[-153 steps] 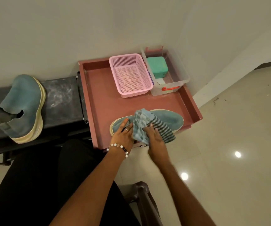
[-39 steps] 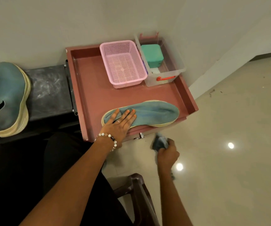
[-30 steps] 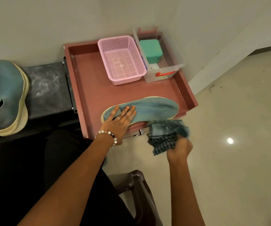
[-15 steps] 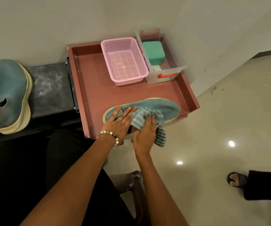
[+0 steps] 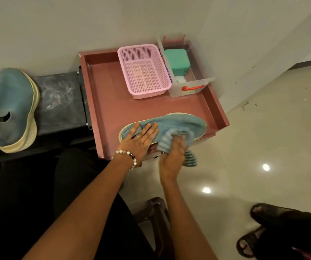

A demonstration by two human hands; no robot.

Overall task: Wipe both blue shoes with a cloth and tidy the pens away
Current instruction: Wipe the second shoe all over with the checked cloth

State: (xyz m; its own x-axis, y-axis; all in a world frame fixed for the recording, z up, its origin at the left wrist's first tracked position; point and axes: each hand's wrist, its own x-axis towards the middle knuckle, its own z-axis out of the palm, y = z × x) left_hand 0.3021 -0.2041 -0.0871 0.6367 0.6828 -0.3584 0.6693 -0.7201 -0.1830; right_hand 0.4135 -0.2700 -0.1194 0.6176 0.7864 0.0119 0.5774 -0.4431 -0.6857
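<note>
Your left hand (image 5: 140,138) lies flat on the blue shoe (image 5: 180,123); your right hand (image 5: 172,156) bunches the cloth (image 5: 171,136) beside it — push hard and the shoe could slide off the tray (image 5: 102,102) edge.

- Both forearms were seen bare from the lower edge of the view to the wrists; no sleeves were shown.
- A bracelet (image 5: 127,155) of white, clear and dark round beads was worn on the left wrist.
- A thin, pale ring (image 5: 138,136) was worn on one finger of the left hand (image 5: 138,140).
- The nails of the left hand were painted orange.
- The right hand (image 5: 172,156) was blurred; no ring or bracelet could be made out on it, and its nails were hidden.
- The lap was covered in plain black clothing (image 5: 29,194), possibly trousers, though no seams were visible.
</note>
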